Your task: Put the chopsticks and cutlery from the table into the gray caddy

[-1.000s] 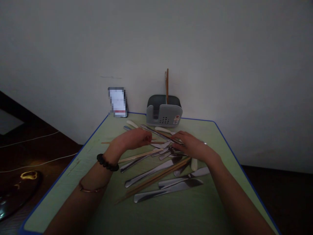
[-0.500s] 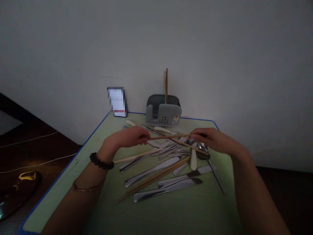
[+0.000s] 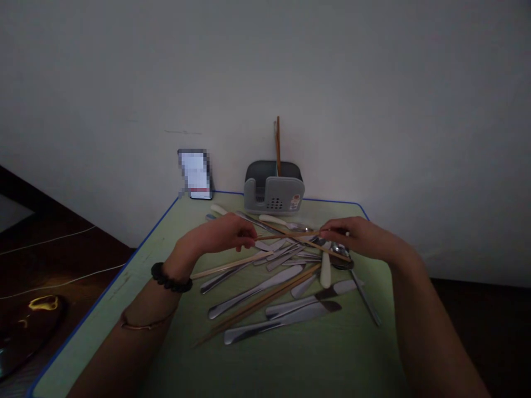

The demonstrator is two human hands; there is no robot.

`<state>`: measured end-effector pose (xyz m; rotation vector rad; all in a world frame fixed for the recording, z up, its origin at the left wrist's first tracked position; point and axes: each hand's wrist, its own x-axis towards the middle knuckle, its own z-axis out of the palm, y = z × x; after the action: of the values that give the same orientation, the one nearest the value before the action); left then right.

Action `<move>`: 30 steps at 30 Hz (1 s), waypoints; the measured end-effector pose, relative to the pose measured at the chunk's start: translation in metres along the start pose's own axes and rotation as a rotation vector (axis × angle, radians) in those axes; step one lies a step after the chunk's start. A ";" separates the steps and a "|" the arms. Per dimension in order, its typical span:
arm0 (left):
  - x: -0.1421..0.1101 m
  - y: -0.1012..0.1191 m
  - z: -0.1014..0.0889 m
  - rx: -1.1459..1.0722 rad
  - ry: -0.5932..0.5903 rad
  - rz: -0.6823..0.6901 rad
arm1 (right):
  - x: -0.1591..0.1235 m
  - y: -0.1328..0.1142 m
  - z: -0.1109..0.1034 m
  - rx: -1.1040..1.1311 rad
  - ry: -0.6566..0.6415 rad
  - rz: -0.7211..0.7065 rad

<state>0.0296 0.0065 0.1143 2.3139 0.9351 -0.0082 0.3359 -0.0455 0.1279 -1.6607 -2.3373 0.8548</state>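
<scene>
A wooden chopstick runs crosswise between my hands, just above the heap of cutlery. My left hand is closed on its left end, and my right hand grips the other end; a pale tip shows between the right fingers. Below lie several table knives, such as one knife at the front, and more chopsticks. A spoon sits under my right hand, close to a white-handled piece. Behind it, a white-handled fork lies near the holder.
A grey cutlery holder stands at the back against the wall, chopsticks upright in it. A lit phone leans on the wall to its left. The green table has a blue edge.
Both hands stay on the chopstick, which has sunk slightly; a pale tip now shows at my right fingers. The whole view has shifted a little.
</scene>
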 end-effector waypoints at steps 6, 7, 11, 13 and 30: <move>0.002 0.004 0.000 0.081 0.242 0.030 | -0.004 -0.020 0.004 0.086 -0.181 -0.007; 0.001 0.005 0.000 0.067 0.241 0.043 | -0.004 -0.021 0.003 0.081 -0.157 -0.021; -0.003 0.007 -0.003 0.044 0.189 0.083 | -0.004 -0.016 -0.001 0.096 -0.131 -0.041; -0.005 0.007 -0.005 0.043 0.178 0.082 | -0.005 -0.010 -0.003 0.104 -0.127 -0.040; -0.005 0.019 0.000 0.144 0.000 0.031 | 0.007 -0.034 0.016 0.021 -0.081 -0.128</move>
<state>0.0381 -0.0066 0.1259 2.4606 0.9257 -0.0644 0.2984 -0.0525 0.1309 -1.4767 -2.4478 0.9350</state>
